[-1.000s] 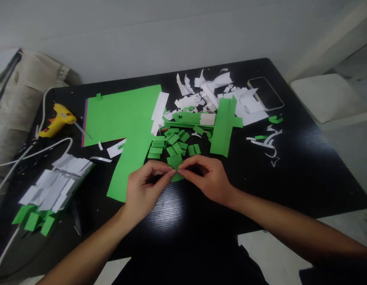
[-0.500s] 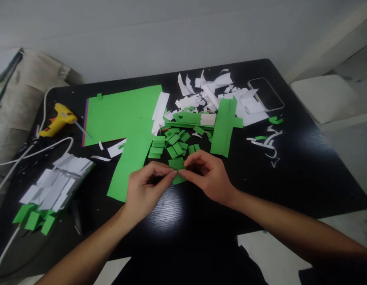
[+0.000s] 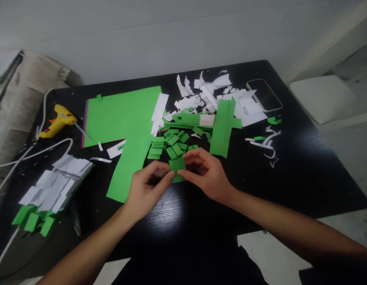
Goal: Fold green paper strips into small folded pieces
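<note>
A small piece of green paper (image 3: 177,164) with a crease across it is held between my two hands, above the front part of the table. My left hand (image 3: 148,186) pinches its left side with thumb and fingers. On the right side, my right hand (image 3: 210,176) grips it the same way. Just beyond my fingers lies a loose pile of small folded green paper pieces (image 3: 173,140). A long green paper strip (image 3: 128,170) lies beside my left hand, and a creased green strip (image 3: 221,130) rests past my right hand.
On the black table (image 3: 290,190) are large green sheets (image 3: 121,114), white paper scraps (image 3: 207,93), and a phone (image 3: 265,95) at the back right. A yellow glue gun (image 3: 59,120) with a white cord lies left, near a stack of folded white paper (image 3: 57,182).
The fingers of both hands have shifted slightly on the green paper, so more of its upper flap shows. The hands stay in nearly the same place.
</note>
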Demonstrator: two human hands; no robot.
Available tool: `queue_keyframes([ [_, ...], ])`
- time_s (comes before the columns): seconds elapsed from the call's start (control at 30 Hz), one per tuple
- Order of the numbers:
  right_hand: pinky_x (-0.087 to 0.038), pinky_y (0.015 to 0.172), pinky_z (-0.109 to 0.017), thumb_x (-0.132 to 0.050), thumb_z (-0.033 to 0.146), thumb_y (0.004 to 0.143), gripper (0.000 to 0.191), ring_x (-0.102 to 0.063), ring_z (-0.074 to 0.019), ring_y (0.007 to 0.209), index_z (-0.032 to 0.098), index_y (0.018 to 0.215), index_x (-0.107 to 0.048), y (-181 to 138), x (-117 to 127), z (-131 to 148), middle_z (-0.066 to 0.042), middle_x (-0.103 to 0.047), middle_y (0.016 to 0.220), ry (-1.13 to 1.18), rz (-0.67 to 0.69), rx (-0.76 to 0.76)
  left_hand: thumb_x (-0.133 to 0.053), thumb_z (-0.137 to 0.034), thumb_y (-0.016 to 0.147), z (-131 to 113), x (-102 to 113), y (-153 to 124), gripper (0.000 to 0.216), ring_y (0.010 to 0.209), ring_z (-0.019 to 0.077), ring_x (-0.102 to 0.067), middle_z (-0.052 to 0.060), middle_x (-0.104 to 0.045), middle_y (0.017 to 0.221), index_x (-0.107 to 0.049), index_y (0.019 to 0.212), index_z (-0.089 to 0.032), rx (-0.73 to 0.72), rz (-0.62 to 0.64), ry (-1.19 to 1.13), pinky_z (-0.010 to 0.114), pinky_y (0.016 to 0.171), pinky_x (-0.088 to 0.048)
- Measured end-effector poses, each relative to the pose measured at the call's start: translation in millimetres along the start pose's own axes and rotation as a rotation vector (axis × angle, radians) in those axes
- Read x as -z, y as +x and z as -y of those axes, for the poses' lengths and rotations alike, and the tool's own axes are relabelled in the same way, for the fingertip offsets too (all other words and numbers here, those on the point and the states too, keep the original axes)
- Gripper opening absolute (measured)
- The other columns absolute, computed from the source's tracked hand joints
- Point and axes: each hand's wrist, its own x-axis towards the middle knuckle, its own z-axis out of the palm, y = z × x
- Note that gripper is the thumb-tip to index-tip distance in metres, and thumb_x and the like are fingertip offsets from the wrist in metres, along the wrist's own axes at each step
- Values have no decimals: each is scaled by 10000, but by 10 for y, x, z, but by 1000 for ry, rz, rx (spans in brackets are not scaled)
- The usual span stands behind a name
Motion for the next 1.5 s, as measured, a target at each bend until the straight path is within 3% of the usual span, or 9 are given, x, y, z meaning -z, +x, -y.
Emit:
queue_keyframes([
  [0.3,-604,762,-309,-929,328,725,373,-716,-156,770,227,943,-644,-10,-9,55,10,-731,826,-5,-35,-38,-712,-156,907,7,-5,-31,52,583,68,-587,-46,-646,679,-687,867,-178,-119,-19,52,154,561,-473],
  [0.5,-631,814,-327,-913,351,747,353,-751,-172,829,228,944,-647,15,11,48,-3,-745,848,8,-54,-28,-697,-168,908,23,17,-3,55,566,73,-547,-50,-599,647,-671,861,-175,-78,-51,26,168,540,-445],
  [0.67,-630,796,-319,-928,324,726,374,-753,-167,797,227,943,-640,22,18,49,2,-751,830,8,-54,-36,-685,-189,908,25,13,14,98,534,65,-503,-63,-546,630,-628,829,-178,-27,-1,-17,160,500,-406],
  [0.93,-624,836,-339,-899,362,773,311,-746,-179,843,226,947,-680,12,22,33,-14,-748,868,-42,-20,13,-704,-167,913,45,37,-14,135,543,65,-518,-66,-562,640,-618,811,-184,-119,-18,82,168,517,-425],
  [1.13,-527,645,-276,-886,297,788,170,-616,-136,697,224,886,-769,22,45,49,11,-655,762,-170,14,119,-748,-156,910,72,83,26,41,784,130,-677,10,-707,838,-741,921,-195,-266,-47,175,238,712,-544],
  [1.27,-494,554,-255,-826,256,843,134,-597,-113,578,227,969,-791,-9,38,65,29,-662,686,-138,44,71,-741,-137,915,76,109,9,161,714,114,-664,2,-741,831,-777,1047,-221,-271,-58,216,228,667,-537],
  [1.5,-626,756,-307,-815,220,838,119,-761,-175,815,255,951,-810,-26,28,64,-14,-800,899,-128,37,84,-706,-91,897,56,93,-8,163,797,125,-725,4,-781,905,-764,975,-222,-195,-77,115,231,737,-592],
])
